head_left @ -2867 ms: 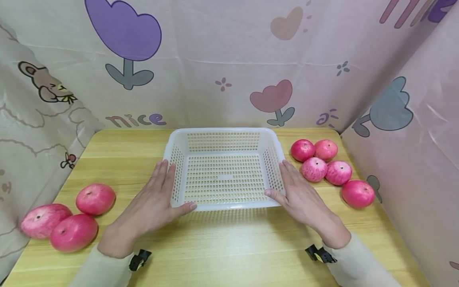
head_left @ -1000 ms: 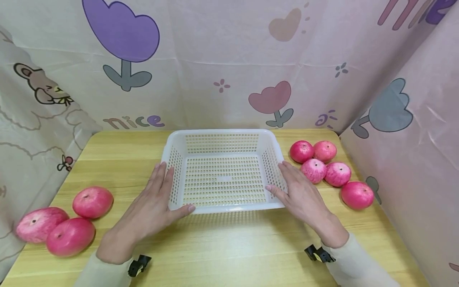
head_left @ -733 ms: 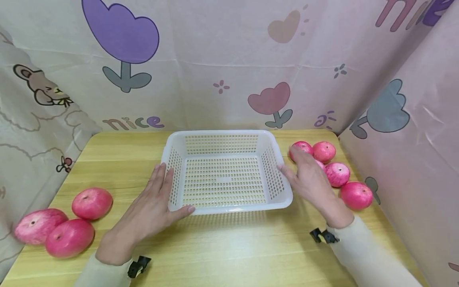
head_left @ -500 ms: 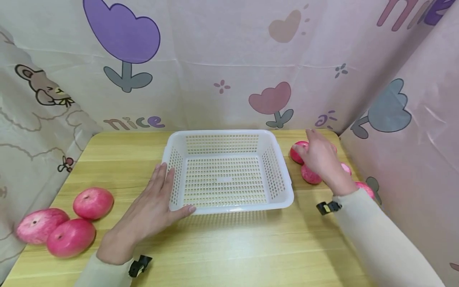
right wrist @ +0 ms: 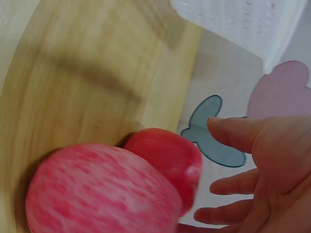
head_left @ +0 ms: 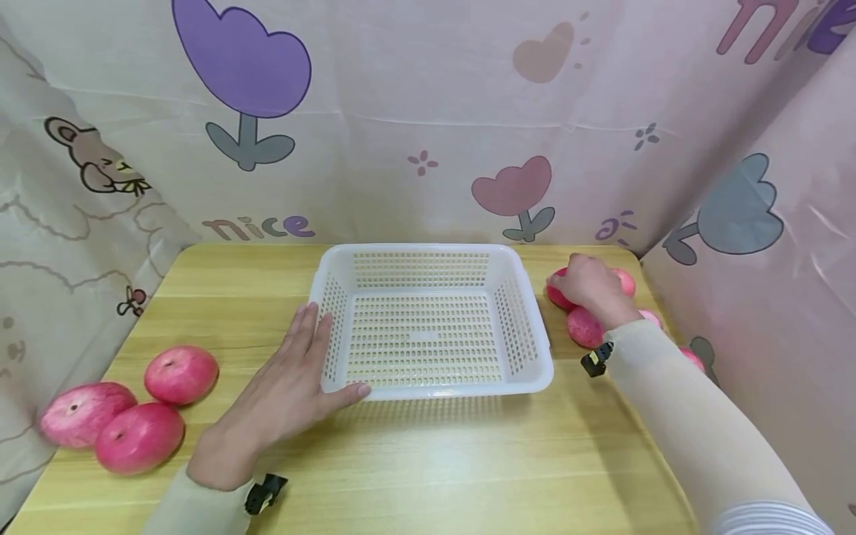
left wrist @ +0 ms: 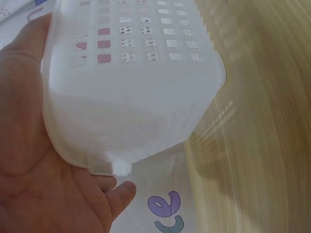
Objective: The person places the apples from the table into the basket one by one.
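A white plastic basket (head_left: pixel 441 391) with perforated walls stands mid-table, nothing inside it. My left hand (head_left: pixel 287 371) rests at its left front corner, thumb along the front rim and fingers straight against the left side; the left wrist view shows the palm beside the basket wall (left wrist: pixel 131 92). My right hand (head_left: pixel 591 282) is over the apple group at the back right, partly hiding it. In the right wrist view its fingers are spread and apart, close to a red apple (right wrist: pixel 167 160), with a streaked pink apple (right wrist: pixel 97 194) nearer the camera.
Three pink apples (head_left: pixel 140 438) lie together at the table's left. Other apples on the right, such as one at the back (head_left: pixel 625 282), are partly covered by the hand and sleeve. A printed curtain (head_left: pixel 374 148) borders the wooden table (head_left: pixel 428 475) behind and at both sides.
My right hand has left the basket's right rim and moved right and back over the apples. The left hand stays at the basket, which has hardly moved.
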`<state>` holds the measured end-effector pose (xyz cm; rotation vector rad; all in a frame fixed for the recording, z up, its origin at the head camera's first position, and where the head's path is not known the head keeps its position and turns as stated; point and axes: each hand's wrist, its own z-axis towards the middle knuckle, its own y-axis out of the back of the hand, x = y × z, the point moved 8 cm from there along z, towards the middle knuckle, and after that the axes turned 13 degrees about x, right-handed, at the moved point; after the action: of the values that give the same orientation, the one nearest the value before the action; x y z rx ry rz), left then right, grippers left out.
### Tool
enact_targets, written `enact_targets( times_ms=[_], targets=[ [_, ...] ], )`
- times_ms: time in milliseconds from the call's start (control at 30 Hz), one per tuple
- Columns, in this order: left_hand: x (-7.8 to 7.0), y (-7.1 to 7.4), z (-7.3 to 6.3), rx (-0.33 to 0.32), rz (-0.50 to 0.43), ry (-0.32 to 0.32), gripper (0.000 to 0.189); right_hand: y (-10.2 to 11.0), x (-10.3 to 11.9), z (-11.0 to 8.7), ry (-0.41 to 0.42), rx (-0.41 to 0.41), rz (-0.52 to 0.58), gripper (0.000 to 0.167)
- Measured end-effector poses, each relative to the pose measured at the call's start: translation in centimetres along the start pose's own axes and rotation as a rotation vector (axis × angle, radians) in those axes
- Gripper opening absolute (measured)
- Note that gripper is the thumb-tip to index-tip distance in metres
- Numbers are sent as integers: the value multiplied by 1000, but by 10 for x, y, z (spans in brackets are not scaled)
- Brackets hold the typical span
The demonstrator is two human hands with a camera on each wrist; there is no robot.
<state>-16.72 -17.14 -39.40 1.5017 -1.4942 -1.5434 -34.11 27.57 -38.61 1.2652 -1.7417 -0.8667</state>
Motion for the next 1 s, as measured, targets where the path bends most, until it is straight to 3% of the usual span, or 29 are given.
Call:
enact_targets(
  times_ms=[133, 233, 433, 667, 833, 1000],
  targets=[
    [-1, 0, 0, -1, -1, 2, 133, -7, -1, 6, -13, -2, -12, 37],
    [-1, 0, 0, 7, -5, 6, 133, -11, 1, 8, -1, -12, -35, 36],
    [-1, 0, 0, 8, -3, 6, 134, -14, 4, 13, 10, -23, -68, 57],
    [-3, 2, 0, 24, 19, 13, 133, -16, 6, 18, 16, -39, -80, 61],
    [-3, 6, 0, 42, 31, 8, 132, -19, 3, 20, 10, -14, -59, 77],
    [-4, 6, 0, 41, 35, -14, 138, -21, 2, 22, 1, 0, -45, 81]
  ],
)
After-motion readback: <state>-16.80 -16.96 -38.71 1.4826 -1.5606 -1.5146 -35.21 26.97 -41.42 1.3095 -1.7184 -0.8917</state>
